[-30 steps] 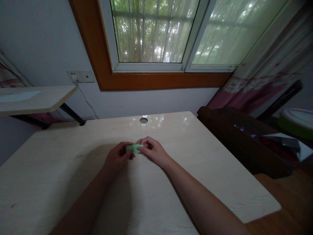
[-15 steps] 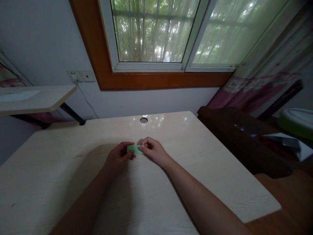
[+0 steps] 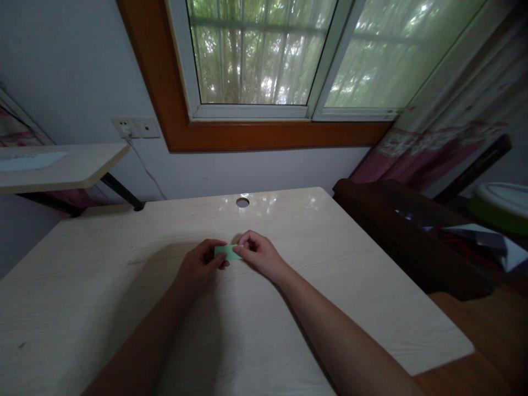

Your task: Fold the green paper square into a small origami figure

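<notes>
A small, light green strip of paper (image 3: 226, 252) is held between my two hands above the middle of the desk (image 3: 264, 319). My left hand (image 3: 203, 260) grips its left end, thumb in front and the other fingers behind and around the edge. At the other end, my right hand (image 3: 258, 252) pinches the strip between thumb and curled fingers. Fingertips cover parts of both ends, and its back side is hidden from view.
A raised shelf (image 3: 86, 173) on black legs stands at the desk's back left. Behind the desk are a round cable hole (image 3: 242, 203), a wall socket (image 3: 136, 128) with a cord, and a window. Dark wooden furniture (image 3: 396, 236) borders the right side.
</notes>
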`<state>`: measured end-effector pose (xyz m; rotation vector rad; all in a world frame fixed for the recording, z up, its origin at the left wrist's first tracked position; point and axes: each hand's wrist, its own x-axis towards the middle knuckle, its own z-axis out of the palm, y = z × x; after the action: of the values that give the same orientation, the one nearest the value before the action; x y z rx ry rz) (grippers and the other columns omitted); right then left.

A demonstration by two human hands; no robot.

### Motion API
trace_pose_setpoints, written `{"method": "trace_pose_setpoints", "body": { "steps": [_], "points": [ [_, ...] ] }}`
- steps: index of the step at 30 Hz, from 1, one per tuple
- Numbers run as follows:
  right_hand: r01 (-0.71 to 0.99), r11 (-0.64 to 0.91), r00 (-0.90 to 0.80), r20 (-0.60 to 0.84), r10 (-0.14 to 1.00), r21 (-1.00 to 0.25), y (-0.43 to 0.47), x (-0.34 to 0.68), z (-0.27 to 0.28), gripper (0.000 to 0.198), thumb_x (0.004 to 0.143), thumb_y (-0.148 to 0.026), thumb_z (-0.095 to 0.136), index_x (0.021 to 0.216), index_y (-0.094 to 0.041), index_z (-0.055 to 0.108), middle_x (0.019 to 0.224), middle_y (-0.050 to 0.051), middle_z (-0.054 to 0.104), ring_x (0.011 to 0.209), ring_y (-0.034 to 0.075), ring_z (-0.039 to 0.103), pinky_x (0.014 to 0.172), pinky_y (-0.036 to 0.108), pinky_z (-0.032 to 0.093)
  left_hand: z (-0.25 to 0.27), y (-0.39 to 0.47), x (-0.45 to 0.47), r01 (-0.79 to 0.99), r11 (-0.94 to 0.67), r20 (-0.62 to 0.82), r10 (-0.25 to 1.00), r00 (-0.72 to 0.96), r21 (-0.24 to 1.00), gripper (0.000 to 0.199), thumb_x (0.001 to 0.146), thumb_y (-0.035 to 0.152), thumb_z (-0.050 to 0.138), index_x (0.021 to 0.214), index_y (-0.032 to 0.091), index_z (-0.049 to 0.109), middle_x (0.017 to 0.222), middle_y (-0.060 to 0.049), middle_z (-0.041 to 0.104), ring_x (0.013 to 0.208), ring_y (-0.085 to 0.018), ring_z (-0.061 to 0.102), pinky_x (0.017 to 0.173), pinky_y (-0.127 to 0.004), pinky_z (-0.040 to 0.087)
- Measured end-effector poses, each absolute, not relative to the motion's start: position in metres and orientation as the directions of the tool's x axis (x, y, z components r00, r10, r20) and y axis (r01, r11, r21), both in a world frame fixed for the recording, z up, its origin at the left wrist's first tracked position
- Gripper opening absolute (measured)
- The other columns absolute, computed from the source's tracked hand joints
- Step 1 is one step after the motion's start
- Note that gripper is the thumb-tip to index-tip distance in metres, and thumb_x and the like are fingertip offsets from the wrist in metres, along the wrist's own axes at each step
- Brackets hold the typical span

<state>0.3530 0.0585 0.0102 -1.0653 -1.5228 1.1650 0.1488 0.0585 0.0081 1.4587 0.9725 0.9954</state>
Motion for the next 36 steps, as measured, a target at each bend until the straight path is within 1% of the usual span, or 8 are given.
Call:
{"method": "trace_pose_setpoints", "body": {
  "steps": [10, 15, 25, 31, 36],
  "points": [
    [0.132, 0.193, -0.201, 0.165, 0.966, -0.972, 0.0580, 0.3530, 0.0119, 0.025, 0.082, -0.041, 0.067, 0.080, -0.018, 0.057, 0.066, -0.003, 0.050, 0.058, 0.010, 0.040, 0.056, 0.023, 0.033, 0.0088, 0.0578, 0.1496, 0.080, -0.088, 0.061, 0.954, 0.294, 0.993, 0.026, 0.080, 0.031, 0.069, 0.101, 0.017, 0.062, 0.074, -0.001, 0.070, 0.068, -0.017, 0.071, 0.065, -0.027, 0.057],
    [0.143, 0.191, -0.202, 0.160, 0.966, -0.971, 0.0581, 0.3538, 0.0116, 0.025, 0.083, -0.042, 0.065, 0.080, -0.018, 0.057, 0.070, -0.002, 0.055, 0.060, 0.011, 0.044, 0.057, 0.023, 0.035, 0.0068, 0.0586, 0.1488, 0.067, -0.076, 0.053, 0.955, 0.291, 0.995, 0.027, 0.079, 0.033, 0.070, 0.099, 0.017, 0.062, 0.080, -0.002, 0.069, 0.067, -0.017, 0.071, 0.064, -0.026, 0.056],
    [0.135, 0.190, -0.193, 0.163, 0.968, -0.972, 0.0575, 0.3527, 0.0128, 0.023, 0.082, -0.040, 0.066, 0.080, -0.018, 0.057, 0.066, -0.003, 0.051, 0.058, 0.010, 0.041, 0.055, 0.023, 0.033, 0.0081, 0.0586, 0.1509, 0.075, -0.071, 0.049, 0.963, 0.264, 0.995, 0.030, 0.078, 0.036, 0.071, 0.100, 0.017, 0.062, 0.080, -0.001, 0.068, 0.066, -0.016, 0.072, 0.063, -0.026, 0.058],
    [0.070, 0.187, -0.182, 0.172, 0.968, -0.980, 0.0586, 0.3518, 0.0088, 0.022, 0.079, -0.037, 0.069, 0.088, -0.020, 0.059, 0.065, -0.005, 0.047, 0.057, 0.010, 0.039, 0.054, 0.022, 0.032, 0.0048, 0.0600, 0.1502, 0.064, -0.074, 0.054, 0.962, 0.269, 0.995, 0.031, 0.077, 0.037, 0.072, 0.100, 0.018, 0.063, 0.079, -0.001, 0.069, 0.068, -0.017, 0.072, 0.065, -0.028, 0.059],
    [0.043, 0.208, -0.206, 0.195, 0.959, -0.977, 0.0583, 0.3519, 0.0093, 0.020, 0.081, -0.034, 0.069, 0.094, -0.020, 0.063, 0.066, -0.004, 0.046, 0.058, 0.010, 0.039, 0.055, 0.023, 0.032, 0.0099, 0.0586, 0.1510, 0.053, -0.081, 0.063, 0.958, 0.278, 0.995, 0.027, 0.078, 0.033, 0.071, 0.099, 0.017, 0.063, 0.079, -0.001, 0.069, 0.068, -0.017, 0.072, 0.065, -0.027, 0.058]
  ]
}}
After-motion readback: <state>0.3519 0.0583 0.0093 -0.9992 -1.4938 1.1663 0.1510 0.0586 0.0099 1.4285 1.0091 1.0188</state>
